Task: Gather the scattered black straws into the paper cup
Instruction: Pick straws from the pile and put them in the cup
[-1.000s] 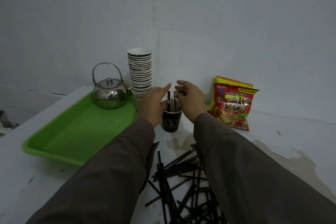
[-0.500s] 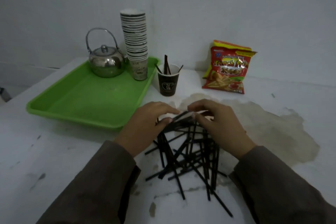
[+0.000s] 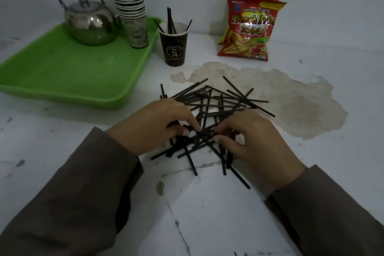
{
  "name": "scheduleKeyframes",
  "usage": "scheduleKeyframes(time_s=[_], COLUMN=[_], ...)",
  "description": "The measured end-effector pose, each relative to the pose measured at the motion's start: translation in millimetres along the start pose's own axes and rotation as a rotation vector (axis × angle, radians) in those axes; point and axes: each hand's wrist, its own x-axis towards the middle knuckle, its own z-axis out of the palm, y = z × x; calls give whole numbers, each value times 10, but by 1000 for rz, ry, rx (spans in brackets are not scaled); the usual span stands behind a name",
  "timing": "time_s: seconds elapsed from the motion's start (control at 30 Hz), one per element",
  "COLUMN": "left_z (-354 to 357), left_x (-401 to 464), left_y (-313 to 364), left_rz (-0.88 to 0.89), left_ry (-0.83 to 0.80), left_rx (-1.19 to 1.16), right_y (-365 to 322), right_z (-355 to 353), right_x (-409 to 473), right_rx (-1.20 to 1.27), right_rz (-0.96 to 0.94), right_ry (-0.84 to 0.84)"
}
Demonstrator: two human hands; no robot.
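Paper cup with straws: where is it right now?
Head view, upper centre: the dark paper cup stands upright on the white table, just right of the green tray and left of the snack bag, beyond the scattered straws.

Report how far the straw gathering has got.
Done: a few black straws already stand in the paper cup beside the green tray. In hand: the left hand and right hand are down on the pile of straws, fingertips pinching at straws in its middle. Left: most of the job, since the pile still lies scattered on the table.
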Motion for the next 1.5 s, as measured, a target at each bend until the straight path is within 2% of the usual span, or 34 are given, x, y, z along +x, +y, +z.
scheduleKeyframes(time_s=[0.17,0.33,0.47,0.6,0.77,0.97,1.2,1.37,1.5], left_z=[16,90,126,155,215,359,497,607,667], left_x=[-7,19,20,16,60,154,275,301,316], left_y=[48,68,55,43,26,40,155,98,67], left_rz=[45,22,49,59,75,95,185,277,272], left_ry=[-180,-214,-187,-169,-83,239,176,253,308], left_rx=[25,71,64,43,18,-31,129,286,305], right_y=[-135,-190,-169,-62,71,116,121,125,174], right_z=[85,124,92,3,-95,-133,-138,-134,-146], right_x=[-30,-14,-13,1,26,36,34,32,36], right_rx=[-145,-155,-27,233,333,347,316,291,273], right_rz=[34,45,163,370,426,417,420,424,442], right_ry=[-91,-81,-46,96,165,184,168,176,198])
